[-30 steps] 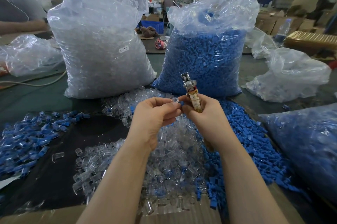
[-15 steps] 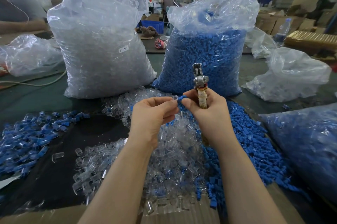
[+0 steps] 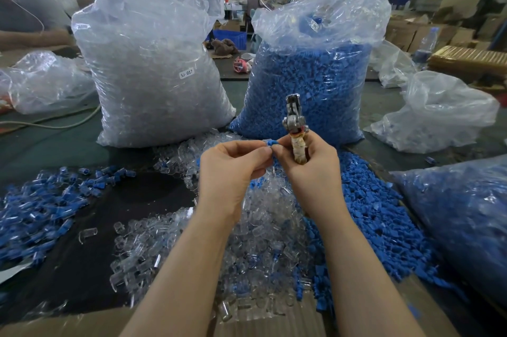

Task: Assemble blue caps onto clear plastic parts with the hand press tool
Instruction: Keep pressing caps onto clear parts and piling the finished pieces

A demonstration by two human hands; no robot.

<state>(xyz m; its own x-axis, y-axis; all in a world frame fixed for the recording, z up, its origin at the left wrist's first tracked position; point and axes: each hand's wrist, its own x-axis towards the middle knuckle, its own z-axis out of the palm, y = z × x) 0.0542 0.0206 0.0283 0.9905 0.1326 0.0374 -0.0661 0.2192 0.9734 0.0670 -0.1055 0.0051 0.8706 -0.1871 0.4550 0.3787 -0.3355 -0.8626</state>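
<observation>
My left hand [image 3: 233, 169] and my right hand [image 3: 310, 169] meet at mid-frame above the piles. Between their fingertips they pinch a small blue cap [image 3: 268, 142]; any clear part under it is hidden by my fingers. My right hand also grips the wrapped handle of the metal hand press tool [image 3: 295, 128], whose jaws point up. Below my hands lies a heap of clear plastic parts [image 3: 263, 229]. A heap of loose blue caps [image 3: 370, 215] spreads to the right of it.
A tall bag of clear parts [image 3: 153, 75] and a tall bag of blue caps [image 3: 310, 84] stand behind. A pile of assembled blue-and-clear pieces [image 3: 41, 207] lies at left. More plastic bags [image 3: 439, 114] sit at right; another bag of blue pieces [image 3: 466, 221] is near right.
My right hand has turned the press tool from leaning left to nearly upright and shifted it slightly right. Both hands stay together on the small piece.
</observation>
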